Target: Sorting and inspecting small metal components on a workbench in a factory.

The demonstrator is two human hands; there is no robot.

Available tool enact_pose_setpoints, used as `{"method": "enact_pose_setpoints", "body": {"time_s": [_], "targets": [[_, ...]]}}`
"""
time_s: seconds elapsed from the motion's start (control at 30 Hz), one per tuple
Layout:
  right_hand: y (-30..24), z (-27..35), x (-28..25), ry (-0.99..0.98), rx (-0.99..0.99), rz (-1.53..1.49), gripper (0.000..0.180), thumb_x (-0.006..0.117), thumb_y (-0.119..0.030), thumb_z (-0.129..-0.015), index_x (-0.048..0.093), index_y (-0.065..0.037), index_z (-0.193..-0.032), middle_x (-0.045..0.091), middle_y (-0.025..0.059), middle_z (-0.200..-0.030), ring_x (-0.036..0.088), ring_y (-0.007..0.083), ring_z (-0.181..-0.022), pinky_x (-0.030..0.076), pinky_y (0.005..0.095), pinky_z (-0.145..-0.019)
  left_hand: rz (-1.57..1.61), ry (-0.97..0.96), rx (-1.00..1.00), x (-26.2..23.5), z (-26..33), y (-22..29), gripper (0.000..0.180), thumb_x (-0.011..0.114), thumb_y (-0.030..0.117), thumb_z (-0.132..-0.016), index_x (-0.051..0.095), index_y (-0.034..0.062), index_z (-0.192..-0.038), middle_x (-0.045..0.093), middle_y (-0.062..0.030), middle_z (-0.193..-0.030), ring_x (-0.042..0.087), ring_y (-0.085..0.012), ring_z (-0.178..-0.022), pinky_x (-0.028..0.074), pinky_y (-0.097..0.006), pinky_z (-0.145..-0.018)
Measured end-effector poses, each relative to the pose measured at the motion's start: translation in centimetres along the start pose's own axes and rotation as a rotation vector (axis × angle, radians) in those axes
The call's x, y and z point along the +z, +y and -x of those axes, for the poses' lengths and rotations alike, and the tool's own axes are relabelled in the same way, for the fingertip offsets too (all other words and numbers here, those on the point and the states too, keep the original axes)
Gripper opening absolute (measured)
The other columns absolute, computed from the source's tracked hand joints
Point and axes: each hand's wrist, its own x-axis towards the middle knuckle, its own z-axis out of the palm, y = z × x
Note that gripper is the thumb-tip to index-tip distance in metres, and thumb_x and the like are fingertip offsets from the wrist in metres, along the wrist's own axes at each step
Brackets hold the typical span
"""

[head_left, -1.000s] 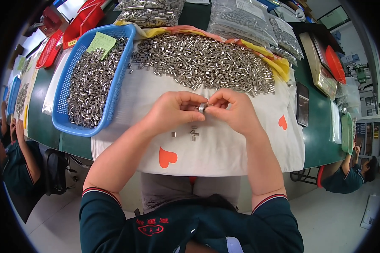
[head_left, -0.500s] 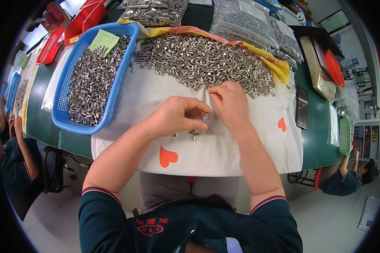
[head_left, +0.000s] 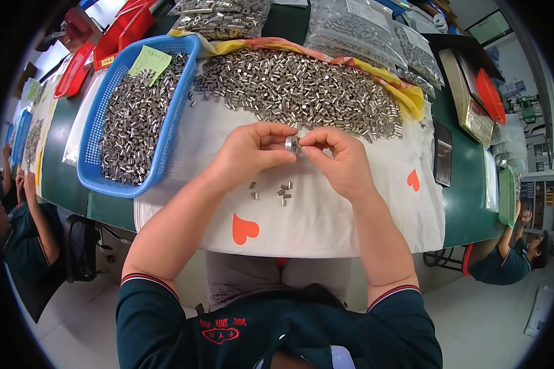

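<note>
My left hand (head_left: 243,154) grips a short, thick metal ring (head_left: 292,144) between thumb and fingers, over the white cloth. From the other side my right hand (head_left: 341,160) brings its pinched thumb and forefinger up to the ring's face. Whatever they pinch is too small and covered to make out. Just beyond both hands a wide heap of small shiny metal cylinders (head_left: 301,89) spreads over the cloth. Several loose metal cylinders (head_left: 283,192) lie on the cloth nearer to me, below my hands.
A blue perforated basket (head_left: 108,189) full of similar cylinders stands at the left. Yellow-orange fabric (head_left: 412,104) edges the heap. Behind it sit clear bags of metal parts (head_left: 351,31). A dark flat object (head_left: 442,154) lies at the right. Co-workers sit at both sides.
My right hand has drawn back from the heap's near edge to the ring. My left hand has lifted away and turned the ring toward it, exposing more loose cylinders below.
</note>
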Motion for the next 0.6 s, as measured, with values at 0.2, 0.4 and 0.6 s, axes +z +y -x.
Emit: {"method": "enact_pose_setpoints", "body": {"time_s": [0.2, 0.4, 0.6], "targets": [[-1.1, 0.2, 0.4, -0.013, 0.02, 0.165, 0.008, 0.063, -0.004, -0.07, 0.06, -0.003, -0.078, 0.06, 0.0041, -0.074, 0.057, 0.0142, -0.07, 0.045, 0.0261, -0.062, -0.027, -0.006, -0.03, -0.3, 0.1, -0.5, 0.037, 0.066, 0.0, -0.074, 0.054, -0.0034, -0.109, 0.062, -0.0063, -0.089, 0.058, -0.0093, -0.081, 0.048, -0.021, -0.072], [-0.9, 0.4, 1.2, 0.065, -0.255, 0.519, 0.009, 0.062, 0.0, -0.067, 0.06, -0.003, -0.076, 0.06, 0.0062, -0.074, 0.057, 0.0175, -0.067, 0.045, 0.0266, -0.061, -0.165, 0.048, -0.024, 0.1, 0.2, -0.5, 0.038, 0.069, 0.003, -0.072, 0.057, -0.0016, -0.107, 0.062, -0.0036, -0.085, 0.057, -0.0068, -0.078, 0.047, -0.02, -0.069], [-1.2, 0.2, -0.4, -0.078, 0.107, 0.144, 0.008, 0.063, -0.003, -0.071, 0.06, -0.002, -0.079, 0.061, 0.0017, -0.074, 0.054, 0.0098, -0.067, 0.044, 0.0244, -0.062, -0.139, 0.009, -0.005, 0.1, 0.2, -0.3, 0.038, 0.07, 0.003, -0.071, 0.058, -0.002, -0.107, 0.062, -0.0035, -0.086, 0.057, -0.0069, -0.078, 0.047, -0.02, -0.069]]}}
